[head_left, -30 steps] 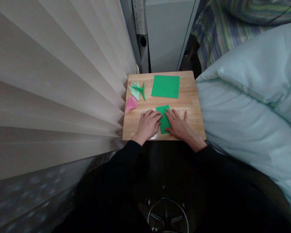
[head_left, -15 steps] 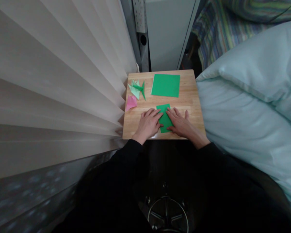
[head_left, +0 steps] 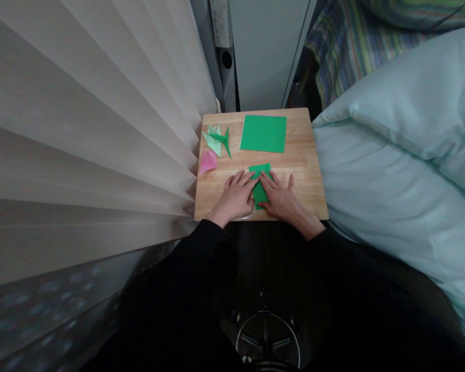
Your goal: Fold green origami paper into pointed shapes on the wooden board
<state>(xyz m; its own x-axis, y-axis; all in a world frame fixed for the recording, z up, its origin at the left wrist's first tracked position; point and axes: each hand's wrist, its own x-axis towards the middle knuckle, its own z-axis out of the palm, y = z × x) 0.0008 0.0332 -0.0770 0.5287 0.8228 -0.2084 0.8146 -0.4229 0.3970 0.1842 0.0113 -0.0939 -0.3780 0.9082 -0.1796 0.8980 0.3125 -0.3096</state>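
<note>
A folded piece of green origami paper [head_left: 260,192] lies flat near the front edge of the small wooden table [head_left: 306,170]. My left hand [head_left: 237,196] rests on its left side, palm down, fingers stretched out with their tips on the paper. From the right, my right hand [head_left: 279,198] lies over the paper's right part, fingers extended and the tips reaching its middle, close to the left fingertips. Both hands cover the paper's side edges. Farther back lies a larger flat green sheet of paper [head_left: 263,134].
Folded paper pieces sit at the table's left: a light-green one [head_left: 214,144], a dark-green one [head_left: 221,138] and a pink one [head_left: 208,161]. A pleated curtain [head_left: 139,129] borders the left side, pale bedding [head_left: 391,170] the right, a grey cabinet [head_left: 267,57] the back.
My right hand has slid left over the paper, its fingertips now at the middle near my left ones. The left hand stays nearly in place; the whole view has shifted slightly.
</note>
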